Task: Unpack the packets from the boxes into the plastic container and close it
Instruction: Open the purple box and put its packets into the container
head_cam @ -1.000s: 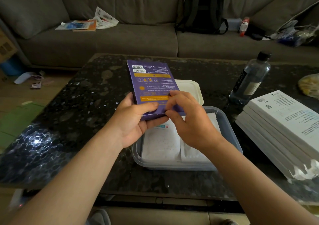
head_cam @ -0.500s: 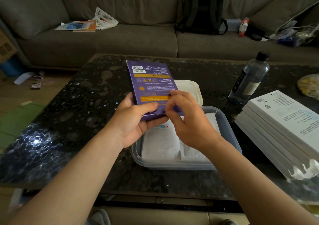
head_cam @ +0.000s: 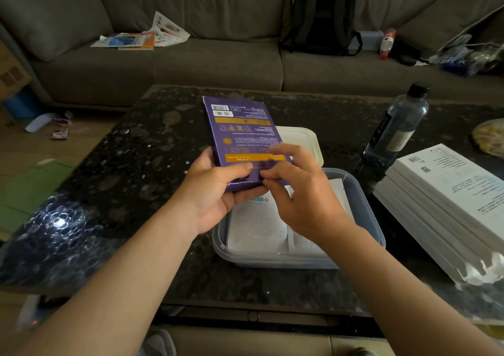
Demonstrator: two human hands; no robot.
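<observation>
Forearms reach in from below. Left hand (head_cam: 215,192) grips the near end of a purple box (head_cam: 240,131), thumb on top, fingers curled beneath. Right hand (head_cam: 302,202) pinches at the same end with bent fingers. The step looks like opening the box; next the flap needs prying free. Just below sits the container (head_cam: 365,219) on the bench (head_cam: 109,192), packets (head_cam: 256,227) inside. The lid (head_cam: 305,140) lies beyond it.

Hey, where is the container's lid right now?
In the head view the white lid lies on the table just behind the plastic container, near centre, partly hidden by the purple box and left of the water bottle.
</observation>
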